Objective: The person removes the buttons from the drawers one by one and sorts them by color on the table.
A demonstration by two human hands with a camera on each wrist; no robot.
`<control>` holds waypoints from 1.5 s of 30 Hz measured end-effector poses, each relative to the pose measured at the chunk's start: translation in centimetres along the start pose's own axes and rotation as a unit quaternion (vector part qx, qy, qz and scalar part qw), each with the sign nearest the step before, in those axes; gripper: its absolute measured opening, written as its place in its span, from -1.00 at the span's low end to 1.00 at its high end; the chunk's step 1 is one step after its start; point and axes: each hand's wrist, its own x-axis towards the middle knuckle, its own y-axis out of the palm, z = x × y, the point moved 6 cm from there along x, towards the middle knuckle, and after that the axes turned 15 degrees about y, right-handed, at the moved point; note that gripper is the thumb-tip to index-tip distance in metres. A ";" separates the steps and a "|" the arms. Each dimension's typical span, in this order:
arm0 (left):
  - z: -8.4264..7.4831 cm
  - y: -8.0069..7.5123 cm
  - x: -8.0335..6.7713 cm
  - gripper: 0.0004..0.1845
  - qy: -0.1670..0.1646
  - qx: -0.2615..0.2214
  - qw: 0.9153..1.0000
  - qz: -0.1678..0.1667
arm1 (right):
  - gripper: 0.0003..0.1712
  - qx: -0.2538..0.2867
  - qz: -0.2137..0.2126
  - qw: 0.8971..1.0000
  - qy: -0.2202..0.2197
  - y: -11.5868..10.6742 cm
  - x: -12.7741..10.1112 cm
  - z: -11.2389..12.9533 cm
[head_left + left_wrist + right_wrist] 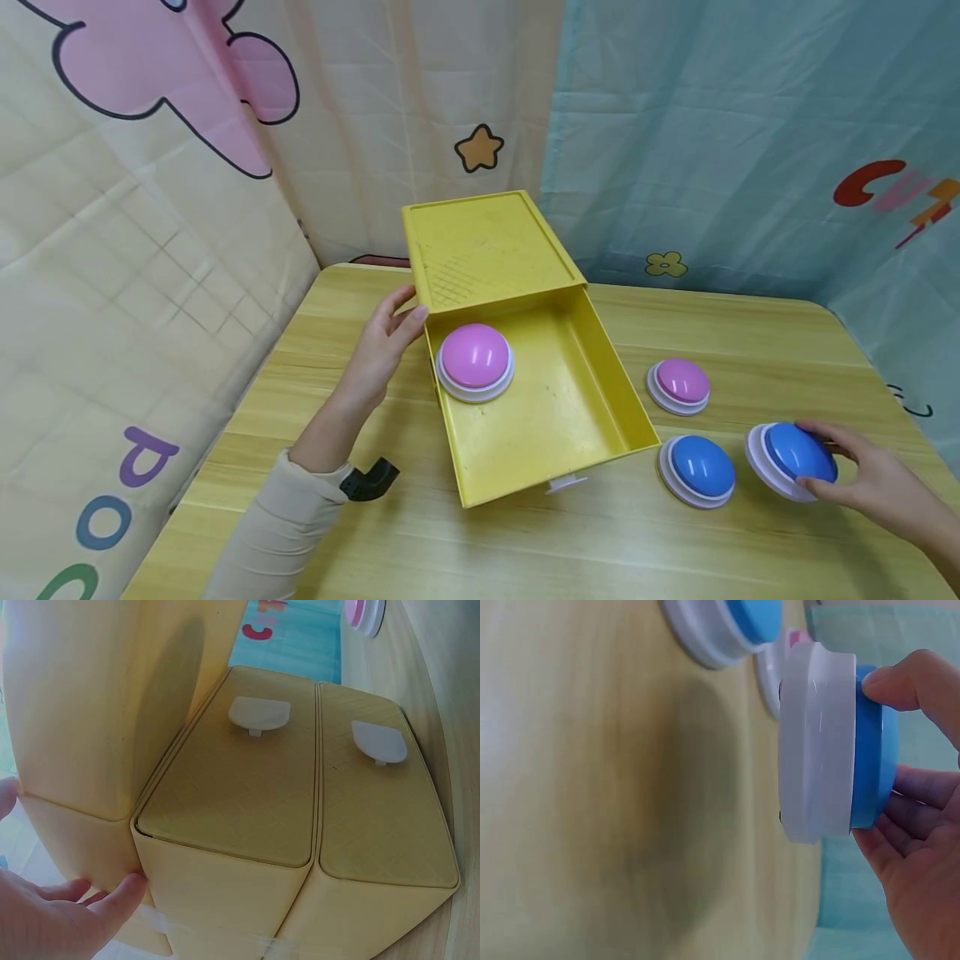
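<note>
My right hand (862,467) grips a blue push button (801,454) with a white base by its dome. In the right wrist view this button (836,746) is raised off the table, its shadow lying below. My left hand (382,346) touches the left side of a yellow drawer cabinet (487,250), fingertips near the front edge. The top drawer (562,400) is pulled out, with a pink push button (475,357) at its inner left. Another blue push button (697,468) and a smaller-looking pink one (680,383) stand on the table between drawer and right hand.
Below the pulled-out drawer, the left wrist view shows two closed drawers, a middle one (232,787) and a bottom one (382,817), each with a pale handle. Printed curtains (675,150) hang behind the wooden table (570,550). A black strap piece (370,481) sits at the left cuff.
</note>
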 end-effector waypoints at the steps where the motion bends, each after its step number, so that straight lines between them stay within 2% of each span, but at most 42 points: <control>1: 0.0 0.0 0.0 -0.35 0.000 0.000 1.000 0.000 | -0.13 0.003 0.006 1.000 0.006 0.3 -0.1 -0.5; 6: 0.0 0.0 0.0 -0.35 0.002 -0.004 1.000 -0.001 | -0.11 0.009 0.037 0.999 0.032 1.9 -0.3 -2.1; 12: 0.0 0.0 -0.1 -0.34 -0.002 -0.002 1.000 -0.001 | -0.10 0.010 0.055 0.997 0.049 3.2 -0.5 -2.8; 16: 0.0 0.0 -0.1 -0.35 -0.002 -0.002 1.000 -0.001 | -0.11 0.012 0.043 0.998 0.033 3.4 -0.6 -2.7; 21: 0.0 0.0 -0.1 -0.35 0.000 -0.003 1.000 -0.001 | -0.15 0.023 0.016 1.000 -0.007 3.6 -0.7 -2.6; 24: 0.0 0.0 -0.1 -0.34 -0.001 -0.003 1.000 0.000 | -0.14 0.045 0.016 0.999 -0.013 3.4 -0.6 -2.4; 27: 0.0 0.0 -0.1 -0.35 -0.001 -0.003 1.000 -0.001 | -0.08 0.073 0.034 0.997 -0.003 2.7 -0.3 -1.7; 30: -0.1 0.0 -0.1 -0.35 -0.002 -0.002 1.000 -0.002 | -0.03 0.092 0.046 0.995 0.001 1.6 0.1 -0.1; 32: -0.1 0.0 -0.2 -0.34 -0.001 -0.001 1.000 -0.003 | -0.02 0.102 0.042 0.994 -0.016 0.7 0.5 1.3; 35: -0.1 -0.1 -0.2 -0.33 -0.002 -0.001 1.000 -0.002 | -0.03 0.130 0.026 0.988 -0.078 -0.5 0.8 4.0; 40: 0.0 0.0 -0.1 -0.33 0.000 -0.002 1.000 0.000 | 0.04 0.176 0.027 0.964 -0.198 -2.5 1.1 9.4; 45: 0.1 0.0 0.0 -0.32 0.001 -0.002 1.000 0.000 | 0.09 0.171 0.049 0.949 -0.262 -4.1 1.0 14.8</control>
